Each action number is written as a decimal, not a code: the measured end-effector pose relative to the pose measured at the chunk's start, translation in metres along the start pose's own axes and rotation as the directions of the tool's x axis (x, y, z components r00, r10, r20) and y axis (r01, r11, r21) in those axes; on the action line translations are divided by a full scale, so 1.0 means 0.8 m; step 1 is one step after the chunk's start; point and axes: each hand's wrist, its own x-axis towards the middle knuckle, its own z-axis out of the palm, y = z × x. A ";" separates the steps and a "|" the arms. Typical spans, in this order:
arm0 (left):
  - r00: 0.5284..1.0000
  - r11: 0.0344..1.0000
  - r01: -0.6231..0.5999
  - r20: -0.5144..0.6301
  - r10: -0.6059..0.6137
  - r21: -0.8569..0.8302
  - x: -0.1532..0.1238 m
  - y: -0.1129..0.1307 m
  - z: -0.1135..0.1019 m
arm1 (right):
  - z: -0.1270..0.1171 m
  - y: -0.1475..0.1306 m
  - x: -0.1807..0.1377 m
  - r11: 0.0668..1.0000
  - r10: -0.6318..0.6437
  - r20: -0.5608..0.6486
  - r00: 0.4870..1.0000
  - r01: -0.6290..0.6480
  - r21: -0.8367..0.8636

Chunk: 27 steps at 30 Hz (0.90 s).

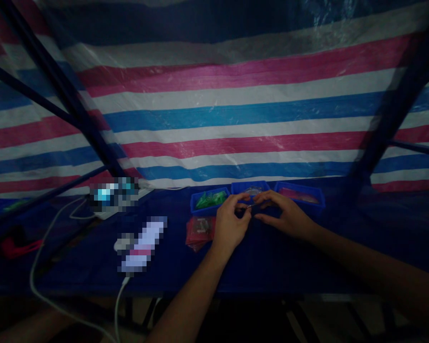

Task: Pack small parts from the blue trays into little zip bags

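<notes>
My left hand (232,223) is closed in a pinch, and a small thin piece (249,206) pokes out from its fingertips; what kind it is, I cannot make out in the dim light. Facing it, my right hand (285,215) has its thumb and fingers apart, the fingertips close to that piece. Beside my left wrist lies a stack of red flat packets (199,232). Just behind the hands stand three blue bins: one with green pieces (211,200), one with clear pieces (253,189), partly hidden by my fingers, and one with pinkish-red pieces (298,194).
A phone (145,245), blurred out, lies left on the blue table (178,274) with a white cable (119,297). Behind it are a power strip (123,205) and a blurred glowing device (110,194). Dark frame poles (396,95) and a striped sheet (236,114) enclose the table.
</notes>
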 end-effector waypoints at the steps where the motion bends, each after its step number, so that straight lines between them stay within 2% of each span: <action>1: 1.000 1.000 -0.021 0.016 0.021 0.008 -0.001 0.001 0.001 | 0.000 0.001 0.000 0.999 0.030 -0.019 0.999 -0.029 0.021; 6: 0.996 0.998 -0.065 0.056 0.065 -0.005 -0.003 0.005 0.002 | -0.002 0.005 0.001 0.996 0.087 -0.013 0.996 -0.087 -0.004; 11: 0.997 0.997 -0.068 0.020 0.069 -0.023 -0.002 0.009 0.000 | 0.001 0.007 0.001 0.975 0.192 -0.027 0.981 -0.187 0.120; 17: 0.998 0.997 -0.039 0.056 0.042 -0.062 -0.002 0.009 0.000 | -0.001 0.006 0.003 0.995 0.080 0.042 0.996 -0.082 0.064; 21: 0.997 0.998 -0.031 0.071 0.035 -0.057 -0.002 0.007 0.001 | -0.006 0.003 0.005 1.000 0.008 0.032 0.999 -0.008 0.013; 27: 0.997 0.998 -0.057 0.043 0.057 -0.011 -0.003 0.004 0.001 | -0.007 0.001 0.004 1.000 0.004 0.020 1.000 -0.005 0.025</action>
